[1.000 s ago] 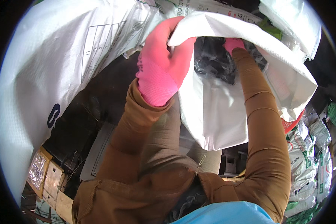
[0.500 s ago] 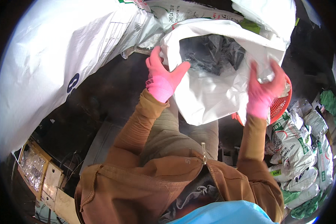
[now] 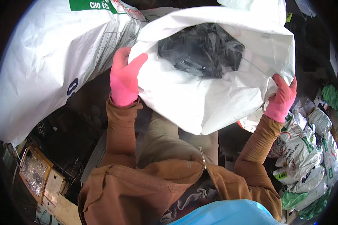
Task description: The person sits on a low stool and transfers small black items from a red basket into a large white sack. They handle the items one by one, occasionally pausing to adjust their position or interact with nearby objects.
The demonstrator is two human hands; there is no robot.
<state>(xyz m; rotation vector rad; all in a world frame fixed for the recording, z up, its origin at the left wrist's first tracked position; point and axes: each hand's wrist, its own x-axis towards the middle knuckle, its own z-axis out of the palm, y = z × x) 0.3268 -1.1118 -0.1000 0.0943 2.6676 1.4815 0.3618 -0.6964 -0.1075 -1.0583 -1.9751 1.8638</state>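
Note:
A large white woven sack (image 3: 184, 99) stands in front of me with its mouth spread wide. Dark, shiny plastic film (image 3: 201, 48) shows inside it. My left hand (image 3: 125, 77), in a pink glove, grips the sack's left rim, with the thumb on the outer face and the fingers partly hidden behind the edge. On the opposite side my right hand (image 3: 282, 95), gloved in pink too, is closed on the right rim, and its fingertips are partly covered by the folded edge.
A bulky full white sack (image 3: 52, 63) rises at the left. Several flattened white and green printed bags (image 3: 304, 150) are heaped at the right. A wooden frame with a clear panel (image 3: 33, 168) lies at the lower left. Part of a red-rimmed basket (image 3: 239, 123) shows below the sack.
Both hands have moved apart, the left one leftward and the right one outward and down. The right hand has taken hold of the rim, and the sack's mouth is stretched wider.

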